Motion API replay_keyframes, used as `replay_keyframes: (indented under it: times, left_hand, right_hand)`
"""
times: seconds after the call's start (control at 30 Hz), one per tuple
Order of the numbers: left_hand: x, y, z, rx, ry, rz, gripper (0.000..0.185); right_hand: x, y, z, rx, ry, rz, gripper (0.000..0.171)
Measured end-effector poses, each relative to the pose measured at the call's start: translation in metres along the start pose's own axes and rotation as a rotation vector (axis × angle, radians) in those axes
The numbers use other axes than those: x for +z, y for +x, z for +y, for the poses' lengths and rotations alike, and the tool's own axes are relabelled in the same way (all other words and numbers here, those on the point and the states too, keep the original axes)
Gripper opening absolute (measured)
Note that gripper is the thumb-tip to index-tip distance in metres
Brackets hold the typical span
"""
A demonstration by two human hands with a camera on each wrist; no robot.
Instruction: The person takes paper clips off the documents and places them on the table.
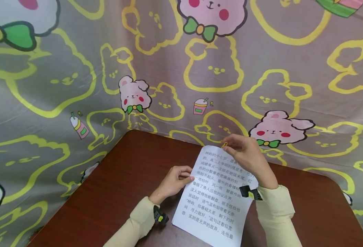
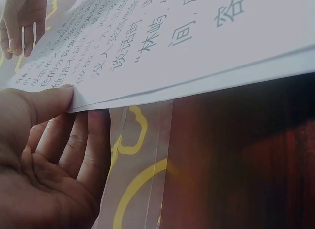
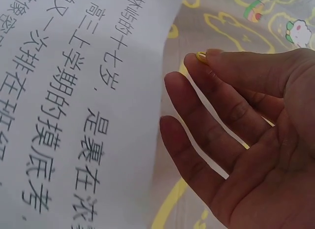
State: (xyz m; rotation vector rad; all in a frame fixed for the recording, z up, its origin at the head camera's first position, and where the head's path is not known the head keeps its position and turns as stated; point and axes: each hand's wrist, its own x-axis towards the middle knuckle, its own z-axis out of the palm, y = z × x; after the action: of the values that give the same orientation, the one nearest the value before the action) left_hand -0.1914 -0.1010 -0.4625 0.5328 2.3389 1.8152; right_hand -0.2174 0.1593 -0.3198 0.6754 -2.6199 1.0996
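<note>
A small stack of printed paper sheets (image 1: 213, 202) is held up at a slant over the table, rows of Chinese characters facing me. At its left edge my left hand (image 1: 176, 181) grips the sheets, thumb on the printed side and fingers behind. The left wrist view shows more than one layer along the edge of the sheets (image 2: 197, 86). Close to the top edge, my right hand (image 1: 246, 154) pinches a small yellow paper clip (image 3: 201, 57) between thumb and index fingertip. Its other fingers are spread beside the paper's edge in the right wrist view.
A dark reddish-brown table (image 1: 107, 192) lies beneath the hands. Behind and to the left hangs a grey-pink curtain (image 1: 162, 68) with yellow outlines and cartoon bunnies, meeting the table's back edge. Dark wrist cameras sit on both cuffs.
</note>
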Motion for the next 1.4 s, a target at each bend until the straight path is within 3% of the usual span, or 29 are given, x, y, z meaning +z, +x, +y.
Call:
replay_keyframes:
  times: [0.53,0.83,1.07,1.4]
  left_hand:
    - [-0.003,0.003,-0.007,-0.021,0.004,0.016,0.016]
    - [-0.004,0.002,-0.010,-0.030,0.009,0.033,0.016]
    - [-0.005,0.003,-0.009,-0.035,0.011,0.062,0.015]
    - [-0.003,0.004,-0.012,-0.056,0.011,0.082,0.015]
  right_hand:
    - [-0.020,-0.039,0.015,0.085,-0.069,0.063,0.020]
    - [-0.028,-0.062,0.038,0.156,-0.096,0.079,0.025]
    - [-0.032,-0.083,0.061,0.237,-0.117,0.142,0.023]
    - [-0.025,-0.101,0.096,0.302,-0.188,0.076,0.016]
